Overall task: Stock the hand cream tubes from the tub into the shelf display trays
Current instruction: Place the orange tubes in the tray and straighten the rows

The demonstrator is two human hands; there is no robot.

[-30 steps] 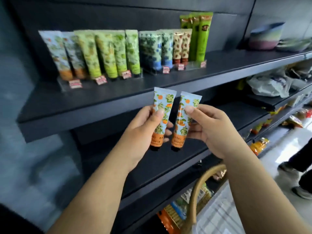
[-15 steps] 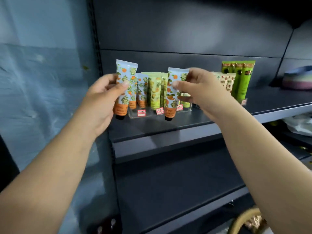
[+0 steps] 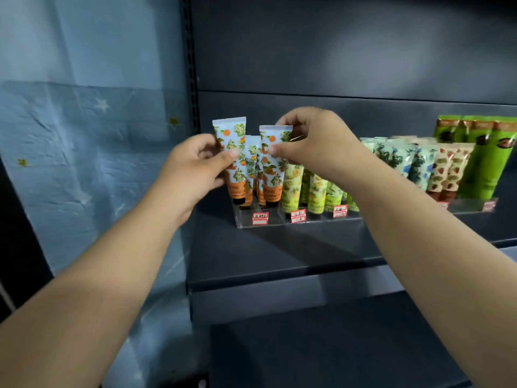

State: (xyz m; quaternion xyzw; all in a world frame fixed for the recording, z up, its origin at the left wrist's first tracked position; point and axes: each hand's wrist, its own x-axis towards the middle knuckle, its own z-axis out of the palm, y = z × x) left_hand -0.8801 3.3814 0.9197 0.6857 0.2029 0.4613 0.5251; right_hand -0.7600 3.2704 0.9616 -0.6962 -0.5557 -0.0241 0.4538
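Head view: we see both arms reaching to the dark shelf (image 3: 279,247). Our left hand (image 3: 190,169) grips an orange-print tube (image 3: 233,161), thumb across its front, fingers curled behind it. The tube stands upright, cap down, at the left end of the clear tray (image 3: 268,217); we cannot tell whether its cap touches the tray floor. Our right hand (image 3: 310,141) pinches a second orange-print tube (image 3: 272,166) near its top, thumb on the front, fingers curled over the crimped end. That tube is also upright, cap low in the tray's left compartment. Between the two held tubes more orange-print tubes (image 3: 251,166) stand further back in the same compartment. Just right of them, yellow-green tubes (image 3: 313,189) fill the next compartments. Red price labels (image 3: 298,216) sit on the tray's front edge. Further right along the shelf stand blue-flower tubes (image 3: 405,161), strawberry-print tubes (image 3: 447,172) and tall green tubes (image 3: 486,155). Blue star-print sheeting (image 3: 84,149) hangs left of the shelf.
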